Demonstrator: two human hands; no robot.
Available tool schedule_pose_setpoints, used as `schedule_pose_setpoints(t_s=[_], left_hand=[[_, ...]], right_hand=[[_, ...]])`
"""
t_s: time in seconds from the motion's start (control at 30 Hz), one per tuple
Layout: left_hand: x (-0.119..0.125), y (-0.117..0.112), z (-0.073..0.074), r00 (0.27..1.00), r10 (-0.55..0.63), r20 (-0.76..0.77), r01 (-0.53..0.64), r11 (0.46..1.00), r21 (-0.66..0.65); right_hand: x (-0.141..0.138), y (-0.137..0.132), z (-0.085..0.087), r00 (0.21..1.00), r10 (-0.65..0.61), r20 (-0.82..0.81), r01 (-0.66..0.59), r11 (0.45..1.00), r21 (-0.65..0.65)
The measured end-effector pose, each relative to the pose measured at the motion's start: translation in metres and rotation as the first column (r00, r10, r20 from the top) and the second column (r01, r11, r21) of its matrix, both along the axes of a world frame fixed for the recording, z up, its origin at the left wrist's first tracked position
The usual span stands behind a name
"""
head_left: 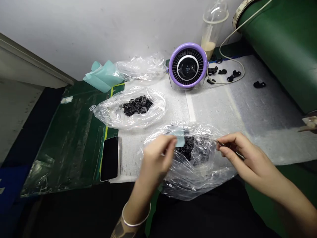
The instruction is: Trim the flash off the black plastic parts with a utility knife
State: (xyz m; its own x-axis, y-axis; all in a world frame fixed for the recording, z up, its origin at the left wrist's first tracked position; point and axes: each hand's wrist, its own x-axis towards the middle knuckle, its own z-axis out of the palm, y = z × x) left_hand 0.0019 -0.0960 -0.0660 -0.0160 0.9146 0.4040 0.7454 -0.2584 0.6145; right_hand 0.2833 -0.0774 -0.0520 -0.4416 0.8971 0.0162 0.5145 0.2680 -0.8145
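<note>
Your left hand (158, 153), just left of the frame's centre bottom, is blurred; its thumb and fingertips are closed together at the edge of a light blue piece (180, 138), which they appear to pinch, though the exact grip is hard to make out. Your right hand (244, 153), right of centre, has thumb and fingers closed on a thin metallic tool (223, 144); most of its length is behind your fingers, so you cannot see its full shape.

Between your hands, in the lower middle, lies the near clear bag (190, 185). The black parts (187, 147) show in its middle, partly covered by the blue piece and by shiny folds that blur their outlines. The bag's left side is hidden behind your left hand.

Left of centre, the far clear bag (153, 114) lies open around more black parts, too piled up to tell apart. A phone (110, 158) with a dark screen lies at lower left. In the upper middle, a purple fan (188, 66) partly hides a clear cup (209, 43), whose top the frame cuts off. At upper right, the green cylinder (282, 43) runs out of the picture.
</note>
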Motion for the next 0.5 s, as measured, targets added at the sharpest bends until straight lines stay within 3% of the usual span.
schedule_pose_setpoints(t_s=[0.03, 0.1, 0.27, 0.37, 0.5], left_hand=[[0.014, -0.006, -0.005, 0.994, -0.100, -0.042, 0.098, 0.994, -0.057], [0.037, -0.010, -0.019, 0.976, -0.195, -0.098, 0.178, 0.971, -0.157], [0.055, 0.010, -0.057, 0.947, -0.213, -0.239, 0.133, 0.941, -0.313], [0.051, 0.021, -0.066, 0.940, -0.233, -0.251, 0.139, 0.930, -0.341], [0.043, 0.017, -0.065, 0.962, -0.191, -0.196, 0.129, 0.948, -0.291]], right_hand=[[0.000, 0.001, -0.001, 1.000, 0.017, -0.001, -0.017, 1.000, 0.018], [-0.002, 0.003, -0.001, 0.999, 0.040, -0.009, -0.040, 0.998, 0.052], [-0.010, 0.002, 0.000, 0.995, 0.090, -0.045, -0.084, 0.990, 0.113], [-0.009, 0.001, -0.001, 0.994, 0.110, -0.027, -0.106, 0.988, 0.111], [-0.003, -0.002, -0.001, 0.993, 0.113, -0.022, -0.111, 0.991, 0.077]])
